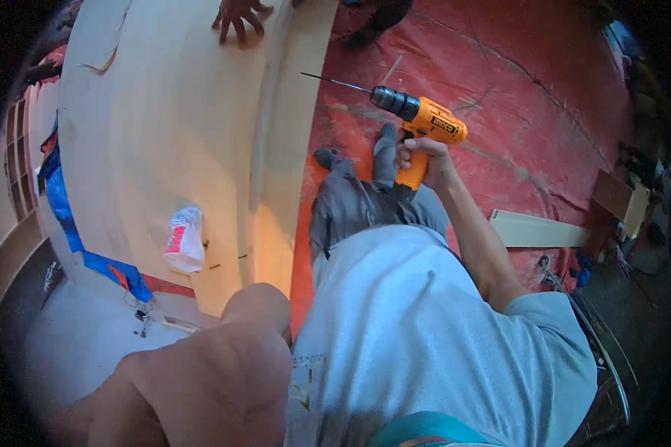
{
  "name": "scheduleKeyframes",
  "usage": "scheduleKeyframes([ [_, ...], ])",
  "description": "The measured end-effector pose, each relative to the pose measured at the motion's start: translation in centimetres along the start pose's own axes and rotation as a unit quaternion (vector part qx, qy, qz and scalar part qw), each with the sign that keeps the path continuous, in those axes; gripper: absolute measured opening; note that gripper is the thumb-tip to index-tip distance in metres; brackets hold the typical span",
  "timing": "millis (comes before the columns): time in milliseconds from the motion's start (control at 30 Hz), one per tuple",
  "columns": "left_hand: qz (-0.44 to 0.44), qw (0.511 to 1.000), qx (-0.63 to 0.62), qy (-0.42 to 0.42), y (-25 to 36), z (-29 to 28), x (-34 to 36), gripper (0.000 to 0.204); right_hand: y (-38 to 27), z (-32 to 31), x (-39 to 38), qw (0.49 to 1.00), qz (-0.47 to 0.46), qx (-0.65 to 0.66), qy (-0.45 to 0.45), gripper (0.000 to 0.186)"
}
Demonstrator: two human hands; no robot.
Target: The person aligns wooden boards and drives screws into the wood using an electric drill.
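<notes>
My right hand (423,156) is wrapped round the grip of an orange and black cordless drill (434,123). Its long thin bit points left, over the edge of a large pale wooden board (157,127). Low on the left, my left hand (250,328) looms large and blurred close to the camera; its fingers cannot be made out. Beyond it, a white and red plastic packet (185,240) lies on the board, beside a few small dark slender pieces (215,266). At the far end, another person's hand (239,16) rests spread on the board.
Red sheeting (514,112) covers the floor on the right, with scraps of wood on it. A pale plank (540,229) lies there near boxes and thin rods (603,350). Blue sheeting (67,216) runs along the board's left side. Another person's foot (380,22) shows at the top.
</notes>
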State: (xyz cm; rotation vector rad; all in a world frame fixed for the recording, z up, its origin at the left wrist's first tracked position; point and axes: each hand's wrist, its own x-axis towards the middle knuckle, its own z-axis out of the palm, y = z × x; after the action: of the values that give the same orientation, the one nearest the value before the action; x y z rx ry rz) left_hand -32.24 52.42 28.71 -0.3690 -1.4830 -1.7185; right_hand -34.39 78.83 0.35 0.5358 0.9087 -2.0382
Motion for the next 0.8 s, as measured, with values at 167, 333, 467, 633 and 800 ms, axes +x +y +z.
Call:
scheduleKeyframes([
  [167,-0.016,0.999,0.031,-0.009,-3.7,-3.0,-0.1,0.040,0.8,-1.6,0.9,1.000,-0.011,-0.015,0.000,0.037],
  [333,-0.395,0.837,0.379,-0.002,-12.7,-8.0,-8.4,0.034,0.2,-4.0,1.7,0.999,-0.002,-0.041,0.022,0.031],
  [467,-0.319,0.708,0.597,-0.200,-17.4,-9.4,-14.9,0.050,0.6,-5.3,2.6,0.998,-0.006,-0.056,0.027,0.034],
  [633,-0.380,0.606,0.643,-0.275,-21.4,-8.3,-16.0,0.052,1.1,-6.4,3.0,1.000,-0.015,-0.015,0.023,0.030],
  [800,-0.301,0.592,0.707,-0.241,-23.9,-6.3,-16.1,0.043,0.7,-6.7,3.2,0.999,-0.025,-0.025,0.023,0.029],
])
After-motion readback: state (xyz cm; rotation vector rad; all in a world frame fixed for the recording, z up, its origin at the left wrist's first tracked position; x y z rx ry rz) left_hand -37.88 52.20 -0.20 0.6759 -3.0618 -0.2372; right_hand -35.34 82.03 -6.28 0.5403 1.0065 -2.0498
